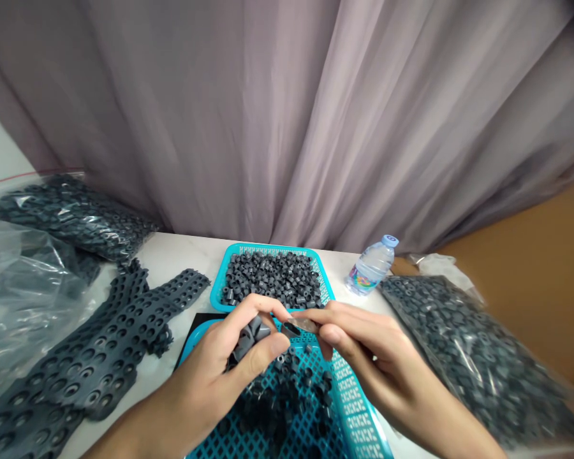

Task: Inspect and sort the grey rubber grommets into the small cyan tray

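My left hand [215,360] is curled round several small dark grey plastic pieces [249,338], with one dark piece [291,329] at its fingertips. My right hand [370,341] pinches a small, flat, greyish blade-like tool [305,324], whose tip meets that piece or lies just beside it. Both hands are above the front blue basket [358,408], where dark offcuts and small pieces [272,408] lie on the mesh bottom. Just beyond the hands, a second blue basket [215,290] is filled with small dark grey tubular pieces [272,277].
Perforated dark grey sheets [95,357] lie at left, near a clear bag of dark pieces [76,213] and a crumpled clear bag [23,299]. A water bottle [372,264] stands at back right. Another filled bag [478,357] lies at right. A curtain [268,115] hangs behind the table.
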A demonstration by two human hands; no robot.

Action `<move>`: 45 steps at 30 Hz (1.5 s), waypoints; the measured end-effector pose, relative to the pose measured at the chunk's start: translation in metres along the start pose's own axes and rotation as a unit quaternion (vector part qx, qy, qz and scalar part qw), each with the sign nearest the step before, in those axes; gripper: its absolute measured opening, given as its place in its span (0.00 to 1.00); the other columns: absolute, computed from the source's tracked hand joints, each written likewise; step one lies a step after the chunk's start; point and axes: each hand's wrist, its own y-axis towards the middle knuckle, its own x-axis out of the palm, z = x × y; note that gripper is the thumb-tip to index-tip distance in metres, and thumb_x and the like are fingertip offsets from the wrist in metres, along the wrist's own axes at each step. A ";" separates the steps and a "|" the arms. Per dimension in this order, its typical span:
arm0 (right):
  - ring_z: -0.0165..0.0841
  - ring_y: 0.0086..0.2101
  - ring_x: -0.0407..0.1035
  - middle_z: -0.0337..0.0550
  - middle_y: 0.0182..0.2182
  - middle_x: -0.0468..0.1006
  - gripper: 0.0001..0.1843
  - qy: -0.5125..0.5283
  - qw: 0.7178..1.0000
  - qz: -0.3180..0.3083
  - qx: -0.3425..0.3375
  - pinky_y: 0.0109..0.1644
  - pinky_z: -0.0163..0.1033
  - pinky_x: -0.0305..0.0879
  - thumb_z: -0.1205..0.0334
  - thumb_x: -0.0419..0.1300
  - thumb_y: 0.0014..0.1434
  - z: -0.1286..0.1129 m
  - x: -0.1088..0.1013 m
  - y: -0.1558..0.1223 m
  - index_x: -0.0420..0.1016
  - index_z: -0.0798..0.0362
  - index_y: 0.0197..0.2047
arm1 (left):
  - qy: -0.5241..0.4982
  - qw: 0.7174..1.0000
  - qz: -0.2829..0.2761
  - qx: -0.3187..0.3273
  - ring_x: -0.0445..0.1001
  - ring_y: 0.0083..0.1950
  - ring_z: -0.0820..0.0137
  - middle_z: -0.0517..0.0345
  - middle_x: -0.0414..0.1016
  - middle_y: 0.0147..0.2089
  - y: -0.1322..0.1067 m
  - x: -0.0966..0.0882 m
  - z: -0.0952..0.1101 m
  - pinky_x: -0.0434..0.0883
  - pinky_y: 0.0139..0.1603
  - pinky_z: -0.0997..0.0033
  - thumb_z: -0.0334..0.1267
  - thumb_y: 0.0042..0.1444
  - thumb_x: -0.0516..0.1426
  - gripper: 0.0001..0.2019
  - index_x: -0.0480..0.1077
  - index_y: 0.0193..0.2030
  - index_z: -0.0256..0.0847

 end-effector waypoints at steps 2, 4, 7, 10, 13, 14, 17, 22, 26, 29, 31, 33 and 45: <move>0.35 0.37 0.73 0.38 0.37 0.77 0.16 -0.002 1.000 -0.004 0.005 0.44 0.39 0.67 0.58 0.53 0.78 0.001 0.000 -0.001 0.76 0.36 0.63 | -0.004 1.000 0.000 -0.003 0.68 0.39 0.67 0.64 0.71 0.38 0.000 0.001 0.000 0.67 0.43 0.70 0.61 0.65 0.59 0.18 0.73 0.51 0.54; 0.35 0.38 0.73 0.39 0.37 0.77 0.16 -0.004 1.000 -0.007 0.011 0.44 0.40 0.67 0.57 0.53 0.78 0.000 0.000 -0.002 0.76 0.39 0.63 | 0.000 1.000 0.004 -0.002 0.67 0.37 0.68 0.64 0.70 0.37 0.000 0.001 0.000 0.67 0.42 0.70 0.62 0.65 0.58 0.19 0.73 0.51 0.53; 0.35 0.37 0.72 0.40 0.35 0.76 0.16 -0.007 1.000 -0.010 0.007 0.44 0.41 0.67 0.57 0.53 0.79 -0.002 0.000 -0.001 0.76 0.42 0.63 | 0.017 1.000 0.008 0.002 0.67 0.36 0.68 0.64 0.69 0.36 0.001 0.000 0.000 0.67 0.40 0.70 0.61 0.66 0.58 0.18 0.72 0.50 0.52; 0.34 0.36 0.72 0.40 0.35 0.76 0.16 0.000 1.000 -0.008 -0.001 0.43 0.40 0.66 0.59 0.52 0.79 -0.004 0.001 0.000 0.76 0.45 0.62 | 0.032 0.999 0.001 0.006 0.67 0.36 0.69 0.64 0.68 0.36 0.001 -0.001 0.000 0.67 0.39 0.71 0.59 0.68 0.56 0.17 0.71 0.51 0.51; 0.32 0.39 0.72 0.39 0.38 0.77 0.15 0.010 1.000 -0.008 0.000 0.45 0.39 0.66 0.60 0.53 0.79 -0.002 0.001 0.000 0.76 0.44 0.63 | 0.031 1.000 -0.007 0.000 0.66 0.34 0.70 0.65 0.69 0.35 0.002 0.001 0.000 0.66 0.36 0.72 0.59 0.68 0.55 0.17 0.70 0.52 0.51; 0.32 0.40 0.72 0.39 0.39 0.77 0.16 0.012 1.000 -0.009 0.000 0.46 0.39 0.65 0.60 0.53 0.79 -0.001 0.001 -0.001 0.75 0.44 0.63 | 0.030 1.000 -0.004 -0.002 0.66 0.33 0.70 0.65 0.69 0.35 0.001 0.001 0.000 0.66 0.35 0.72 0.59 0.68 0.55 0.17 0.70 0.52 0.52; 0.32 0.41 0.73 0.39 0.41 0.78 0.17 0.011 1.000 -0.010 0.005 0.48 0.39 0.65 0.60 0.53 0.79 0.002 0.002 -0.002 0.74 0.43 0.65 | 0.030 0.999 0.012 0.002 0.68 0.34 0.70 0.65 0.73 0.37 0.001 0.004 -0.001 0.65 0.34 0.73 0.60 0.67 0.56 0.17 0.71 0.52 0.52; 0.33 0.41 0.73 0.40 0.41 0.79 0.17 0.012 1.000 -0.006 -0.001 0.47 0.39 0.66 0.61 0.53 0.79 0.000 0.002 -0.001 0.75 0.44 0.65 | 0.040 0.999 0.017 0.017 0.71 0.35 0.70 0.64 0.75 0.37 0.002 0.004 -0.004 0.67 0.34 0.73 0.58 0.68 0.55 0.15 0.71 0.51 0.52; 0.33 0.40 0.73 0.40 0.40 0.79 0.17 0.010 1.000 -0.004 -0.014 0.45 0.39 0.67 0.61 0.52 0.79 -0.001 0.002 0.002 0.76 0.44 0.64 | 0.054 0.998 0.025 0.031 0.72 0.33 0.71 0.65 0.75 0.36 0.002 0.003 -0.006 0.69 0.35 0.74 0.57 0.68 0.55 0.14 0.71 0.51 0.52; 0.33 0.38 0.73 0.40 0.39 0.79 0.17 0.005 1.000 -0.001 -0.018 0.44 0.39 0.67 0.62 0.53 0.79 -0.001 0.003 0.003 0.76 0.44 0.64 | 0.060 0.997 0.021 0.033 0.72 0.33 0.70 0.65 0.76 0.36 0.002 0.003 -0.006 0.70 0.34 0.73 0.57 0.69 0.55 0.15 0.70 0.51 0.52; 0.33 0.39 0.74 0.40 0.40 0.79 0.17 0.007 1.000 0.002 -0.021 0.45 0.39 0.67 0.62 0.53 0.79 -0.001 0.003 0.003 0.76 0.44 0.64 | 0.066 0.997 0.018 0.032 0.73 0.33 0.70 0.65 0.76 0.36 0.002 0.003 -0.007 0.70 0.34 0.73 0.57 0.69 0.55 0.15 0.70 0.52 0.52; 0.33 0.40 0.74 0.40 0.40 0.80 0.17 0.008 1.000 0.002 -0.022 0.45 0.39 0.67 0.63 0.53 0.79 -0.001 0.003 0.003 0.76 0.44 0.64 | 0.072 0.997 0.016 0.036 0.73 0.33 0.70 0.65 0.77 0.37 0.003 0.003 -0.007 0.70 0.34 0.74 0.57 0.69 0.54 0.15 0.71 0.52 0.52; 0.33 0.40 0.74 0.41 0.42 0.79 0.15 -0.021 0.999 0.001 -0.030 0.46 0.39 0.68 0.63 0.53 0.78 0.005 0.006 0.000 0.75 0.47 0.63 | 0.106 0.992 0.024 0.066 0.77 0.33 0.72 0.64 0.82 0.45 0.004 0.004 -0.009 0.72 0.33 0.74 0.56 0.71 0.54 0.13 0.71 0.52 0.53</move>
